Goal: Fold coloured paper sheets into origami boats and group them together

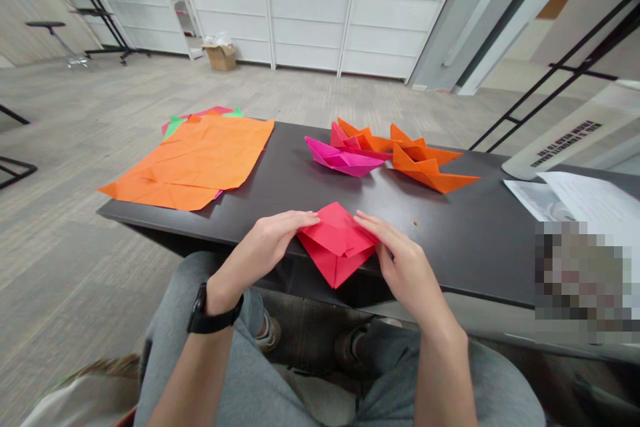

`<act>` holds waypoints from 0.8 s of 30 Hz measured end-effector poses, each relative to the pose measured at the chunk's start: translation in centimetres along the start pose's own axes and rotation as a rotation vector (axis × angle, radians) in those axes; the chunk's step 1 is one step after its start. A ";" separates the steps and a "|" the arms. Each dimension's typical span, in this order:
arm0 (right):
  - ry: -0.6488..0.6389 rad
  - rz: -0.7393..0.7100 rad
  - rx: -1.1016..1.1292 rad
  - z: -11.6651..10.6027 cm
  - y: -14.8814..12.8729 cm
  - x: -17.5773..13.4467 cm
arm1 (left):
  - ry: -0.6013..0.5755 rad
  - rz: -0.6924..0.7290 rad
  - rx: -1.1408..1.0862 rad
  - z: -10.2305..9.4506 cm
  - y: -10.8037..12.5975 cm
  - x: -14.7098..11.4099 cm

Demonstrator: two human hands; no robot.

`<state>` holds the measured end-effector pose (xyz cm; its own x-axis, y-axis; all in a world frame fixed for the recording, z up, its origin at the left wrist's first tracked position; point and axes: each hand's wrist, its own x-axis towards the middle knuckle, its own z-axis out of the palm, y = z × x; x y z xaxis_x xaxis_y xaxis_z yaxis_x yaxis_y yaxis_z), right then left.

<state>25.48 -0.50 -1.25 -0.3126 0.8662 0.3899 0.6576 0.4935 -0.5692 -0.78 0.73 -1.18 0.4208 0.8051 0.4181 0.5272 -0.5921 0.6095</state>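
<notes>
Prob. mid-fold: L hand (273, 238), R hand (401, 255) on red paper (338, 237), fingers tog., pinch unclear; next likely needs firm crease.

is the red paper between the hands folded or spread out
Folded: the red paper forms a diamond, with an upper flap's edge lying across a lower layer and a crease running to the near corner.

Paper boats (404, 160): five; folded red paper (338, 232): one.
</notes>
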 end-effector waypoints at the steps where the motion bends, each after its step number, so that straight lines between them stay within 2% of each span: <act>1: -0.015 -0.022 -0.015 0.0 0.1 0.0 | -0.028 0.037 0.032 0.0 -0.3 -0.1; 6: -0.106 -0.086 -0.109 0.3 0.6 -0.2 | -0.137 0.153 0.242 0.0 -1.2 -0.2; 12: -0.153 -0.108 -0.145 0.3 0.6 -0.6 | -0.277 0.187 0.392 -1.0 0.0 -0.6; 19: -0.180 -0.198 -0.169 0.0 0.0 -0.5 | -0.329 0.223 0.327 -1.5 0.7 -0.9; 24: -0.243 -0.152 -0.136 -0.2 -0.2 -0.6 | -0.321 0.177 0.251 -1.3 0.8 -1.0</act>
<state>25.66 -1.13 -1.26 -0.5579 0.7851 0.2690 0.6715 0.6176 -0.4094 -1.75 -0.53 -0.18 0.7075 0.6622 0.2467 0.5728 -0.7419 0.3485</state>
